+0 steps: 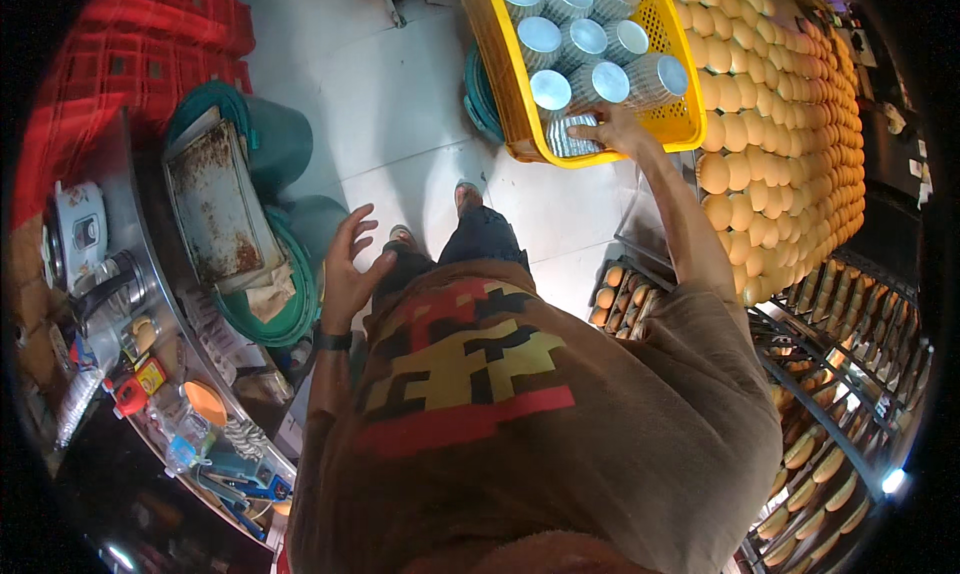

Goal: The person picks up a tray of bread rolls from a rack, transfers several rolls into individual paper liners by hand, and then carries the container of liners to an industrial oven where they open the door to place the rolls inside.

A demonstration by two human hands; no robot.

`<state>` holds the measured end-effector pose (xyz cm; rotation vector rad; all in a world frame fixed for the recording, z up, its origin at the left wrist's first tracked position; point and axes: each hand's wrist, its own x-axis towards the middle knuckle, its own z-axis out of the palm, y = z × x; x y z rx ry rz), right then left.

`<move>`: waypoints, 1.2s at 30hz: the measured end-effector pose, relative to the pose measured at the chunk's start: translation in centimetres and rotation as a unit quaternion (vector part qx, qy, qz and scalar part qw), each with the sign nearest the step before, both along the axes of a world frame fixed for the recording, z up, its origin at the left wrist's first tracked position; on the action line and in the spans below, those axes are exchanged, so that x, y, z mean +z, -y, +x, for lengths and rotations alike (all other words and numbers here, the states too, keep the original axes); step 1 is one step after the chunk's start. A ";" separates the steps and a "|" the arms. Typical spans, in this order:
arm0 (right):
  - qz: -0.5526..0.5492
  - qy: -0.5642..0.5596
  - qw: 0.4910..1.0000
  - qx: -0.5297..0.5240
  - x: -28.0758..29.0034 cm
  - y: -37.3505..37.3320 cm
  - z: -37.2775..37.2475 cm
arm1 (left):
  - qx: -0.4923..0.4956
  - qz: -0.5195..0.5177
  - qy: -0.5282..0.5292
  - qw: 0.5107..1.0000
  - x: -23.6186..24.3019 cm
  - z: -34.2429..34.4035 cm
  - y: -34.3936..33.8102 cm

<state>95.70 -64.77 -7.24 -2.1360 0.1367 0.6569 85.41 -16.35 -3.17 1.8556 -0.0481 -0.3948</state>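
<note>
Yellow crate (516,84), far edge cut off by the top of view, carries fluted silver cups (608,81), flat ends up, nine visible in three rough rows; any further ones out of view can't be counted. One more, the near cup (570,140), sits at the crate's near edge toward its near left corner, ridged side showing. Right hand (612,131) reaches over the near edge, fingers bent onto that near cup; touching, but can't tell whether the grip is firm or only resting. Left hand (352,264) hangs well apart from the crate, fingers spread, nothing in it. Progress, as judged: the three rows look settled, the near cup looks like the one being dealt with, not yet lined up with the rest. Yellow mesh shows toward the near right corner, so there may be room left there. Loading or unloading can't be told from this. Round buns (745,169) fill the racking just beyond the crate's right edge; seemingly separate from the cup work.
</note>
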 end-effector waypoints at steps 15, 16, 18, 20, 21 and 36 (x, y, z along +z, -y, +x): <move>-0.293 -0.182 0.891 0.297 -11.6 -1.5 4.0 | 0.005 0.136 0.037 0.990 0.0 4.5 3.6; -0.294 -0.181 0.890 0.297 -13.5 -0.7 4.0 | 0.007 0.133 0.041 0.990 -0.5 4.5 3.5; -0.287 -0.217 0.880 0.311 -12.7 -1.2 4.4 | 0.022 0.133 0.036 0.990 -0.8 3.7 3.1; -0.285 -0.245 0.872 0.313 -10.0 -1.6 5.0 | 0.017 0.145 0.017 0.989 -0.7 3.1 2.6; -0.288 -0.210 0.877 0.322 -10.3 0.0 5.1 | 0.022 0.146 0.011 0.989 -1.0 2.5 2.1; -0.294 -0.114 0.824 0.471 -20.0 2.9 4.0 | 0.078 0.199 -0.009 0.977 -3.3 3.4 -1.5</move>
